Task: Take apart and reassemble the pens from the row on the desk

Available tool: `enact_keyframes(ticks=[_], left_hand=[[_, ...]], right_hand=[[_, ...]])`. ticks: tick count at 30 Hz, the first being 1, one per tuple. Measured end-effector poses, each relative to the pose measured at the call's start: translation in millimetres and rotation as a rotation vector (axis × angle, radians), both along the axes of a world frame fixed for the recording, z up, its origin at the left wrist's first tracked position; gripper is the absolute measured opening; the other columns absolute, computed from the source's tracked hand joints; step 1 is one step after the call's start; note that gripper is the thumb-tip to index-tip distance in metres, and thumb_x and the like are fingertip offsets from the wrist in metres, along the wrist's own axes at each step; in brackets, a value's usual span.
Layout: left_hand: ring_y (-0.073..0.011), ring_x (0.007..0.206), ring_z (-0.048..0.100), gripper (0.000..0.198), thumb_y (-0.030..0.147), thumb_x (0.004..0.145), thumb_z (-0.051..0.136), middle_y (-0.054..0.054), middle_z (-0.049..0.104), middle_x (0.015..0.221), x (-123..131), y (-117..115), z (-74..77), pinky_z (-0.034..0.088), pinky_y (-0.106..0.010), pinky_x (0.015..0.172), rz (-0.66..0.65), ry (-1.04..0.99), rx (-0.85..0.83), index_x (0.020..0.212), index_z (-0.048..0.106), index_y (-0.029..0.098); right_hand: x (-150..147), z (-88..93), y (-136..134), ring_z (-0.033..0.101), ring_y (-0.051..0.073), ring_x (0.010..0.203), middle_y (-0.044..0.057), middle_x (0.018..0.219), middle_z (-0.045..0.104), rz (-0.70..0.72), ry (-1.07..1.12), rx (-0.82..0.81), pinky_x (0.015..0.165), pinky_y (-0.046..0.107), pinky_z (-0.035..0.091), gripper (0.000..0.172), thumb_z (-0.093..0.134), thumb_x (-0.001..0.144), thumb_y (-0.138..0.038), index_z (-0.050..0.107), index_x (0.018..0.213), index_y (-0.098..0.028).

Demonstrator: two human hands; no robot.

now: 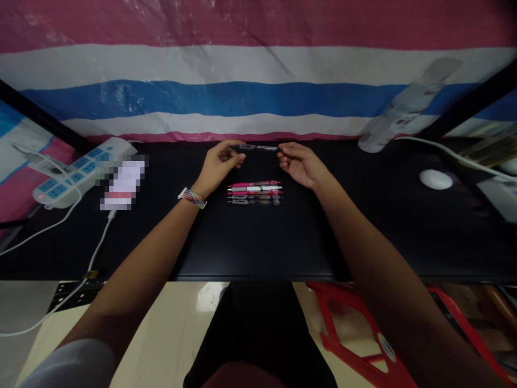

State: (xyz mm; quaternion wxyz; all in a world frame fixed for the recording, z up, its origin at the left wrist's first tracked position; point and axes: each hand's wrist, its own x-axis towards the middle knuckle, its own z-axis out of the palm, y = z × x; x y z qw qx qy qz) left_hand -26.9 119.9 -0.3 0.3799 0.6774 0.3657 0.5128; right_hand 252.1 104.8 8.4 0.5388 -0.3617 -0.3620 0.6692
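A dark pen [258, 147] is held level above the black desk [258, 237], one end in each hand. My left hand [220, 163] pinches its left end and wears a coloured wristband. My right hand [299, 161] pinches the right end with closed fingers. Just below the hands, several pens [255, 192] lie side by side in a neat row on the desk, some pink, one white, some dark.
A white power strip [76, 172] with cables lies at the left, beside a blurred phone [123, 183] on a white cable. A white mouse [435, 179] and a toppled bottle [404, 108] are at the right. A red stool [363, 345] stands below the desk's front edge.
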Motion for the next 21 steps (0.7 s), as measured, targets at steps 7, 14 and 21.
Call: enact_keyframes(ticks=[7, 14, 21], left_hand=[[-0.0134, 0.070, 0.073, 0.021, 0.036, 0.094, 0.093, -0.001, 0.077, 0.078, 2.8, -3.8, 3.7, 0.063, -0.026, 0.071, 0.004, -0.049, -0.039, 0.093, 0.082, 0.019], [-0.0123, 0.066, 0.072, 0.032, 0.045, 0.093, 0.099, 0.001, 0.075, 0.074, 3.0, -2.0, 1.9, 0.059, -0.024, 0.066, 0.035, -0.085, -0.012, 0.098, 0.079, 0.021], [-0.0113, 0.051, 0.060, 0.061, 0.066, 0.111, 0.073, 0.000, 0.063, 0.057, 0.7, -2.9, 2.7, 0.050, -0.027, 0.057, 0.033, -0.021, -0.029, 0.070, 0.066, 0.021]], right_hand=[[-2.8, 3.3, -3.9, 0.067, 0.009, 0.072, 0.000, 0.082, 0.076, 0.003, -0.057, 0.015, 0.070, 0.019, 0.059, 0.014, 0.091, 0.091, -0.009, 0.081, 0.095, -0.019], [-4.2, 0.3, -2.8, 0.066, 0.011, 0.074, 0.000, 0.082, 0.075, -0.009, -0.102, 0.063, 0.072, 0.024, 0.058, 0.016, 0.092, 0.092, -0.013, 0.079, 0.095, -0.021], [-4.6, -0.1, -2.9, 0.066, 0.012, 0.076, 0.001, 0.083, 0.073, -0.007, -0.109, 0.066, 0.073, 0.026, 0.059, 0.015, 0.090, 0.092, -0.012, 0.078, 0.095, -0.021]])
